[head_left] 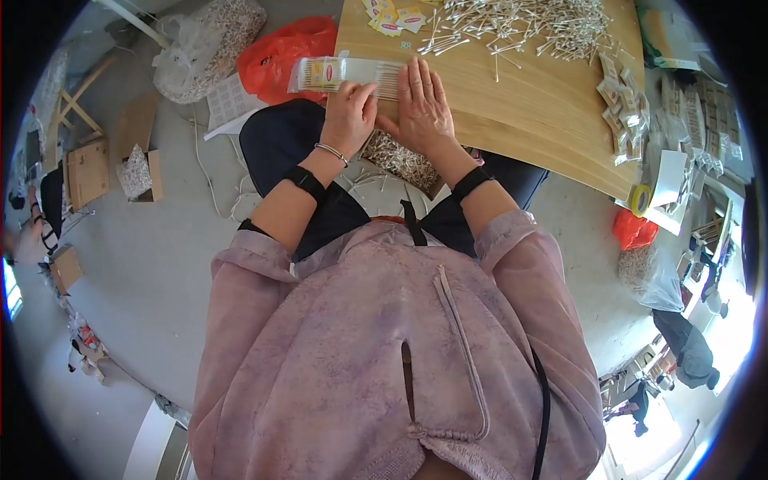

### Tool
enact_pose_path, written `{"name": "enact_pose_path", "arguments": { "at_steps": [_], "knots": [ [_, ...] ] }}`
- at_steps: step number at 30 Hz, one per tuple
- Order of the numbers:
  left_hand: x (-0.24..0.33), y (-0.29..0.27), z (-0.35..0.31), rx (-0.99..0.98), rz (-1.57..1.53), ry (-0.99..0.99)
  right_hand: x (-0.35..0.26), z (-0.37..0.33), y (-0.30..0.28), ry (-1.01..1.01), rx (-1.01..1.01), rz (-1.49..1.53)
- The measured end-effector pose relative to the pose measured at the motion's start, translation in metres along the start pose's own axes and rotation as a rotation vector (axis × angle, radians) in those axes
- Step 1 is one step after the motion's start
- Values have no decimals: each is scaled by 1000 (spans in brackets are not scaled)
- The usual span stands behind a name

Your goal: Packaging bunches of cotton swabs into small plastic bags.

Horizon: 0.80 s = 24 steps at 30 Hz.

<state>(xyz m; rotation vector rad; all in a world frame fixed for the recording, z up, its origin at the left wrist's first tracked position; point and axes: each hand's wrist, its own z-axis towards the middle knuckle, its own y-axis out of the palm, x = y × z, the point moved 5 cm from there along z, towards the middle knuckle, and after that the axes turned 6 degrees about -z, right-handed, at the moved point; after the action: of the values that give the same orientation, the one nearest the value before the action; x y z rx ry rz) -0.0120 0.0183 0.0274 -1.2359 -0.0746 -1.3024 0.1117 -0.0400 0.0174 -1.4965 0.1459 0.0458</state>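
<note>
At the table's near left corner lies a clear plastic sleeve point(360, 70) with a yellow-and-white label card point(326, 74) and cotton swabs showing at its left end. My left hand point(350, 118) is closed, its fingers curled and pinched at the sleeve's lower edge. My right hand point(420, 108) lies flat with fingers stretched out, beside a row of cotton swabs point(387, 81) at the sleeve's right end. What lies under the right palm is hidden. Below the hands, between my knees, a box of loose cotton swabs point(392, 157) shows in part.
The wooden table point(512, 120) bears a loose swab heap point(552, 28), label cards point(392, 18) and packed swabs point(622, 108) by its right edge. A red plastic bag point(284, 60) lies left of the table. Yellow tape point(640, 200) sits beyond the right corner.
</note>
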Motion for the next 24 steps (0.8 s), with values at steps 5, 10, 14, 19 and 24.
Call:
{"name": "enact_pose_path", "arguments": {
  "at_steps": [5,10,14,19,24],
  "knots": [
    [5,-3,-1,-43,46,-3,-2,-1,-6,-11,35,24],
    [1,-4,7,-39,-34,-136,-3,-1,-7,2,30,66],
    [4,-2,15,-63,5,-160,-4,-2,-8,-1,6,52],
    [-1,-2,20,-109,40,-233,-5,-2,-8,3,16,74],
    [-7,2,35,-213,66,-249,-5,-2,-7,-2,20,74]
  ]
}}
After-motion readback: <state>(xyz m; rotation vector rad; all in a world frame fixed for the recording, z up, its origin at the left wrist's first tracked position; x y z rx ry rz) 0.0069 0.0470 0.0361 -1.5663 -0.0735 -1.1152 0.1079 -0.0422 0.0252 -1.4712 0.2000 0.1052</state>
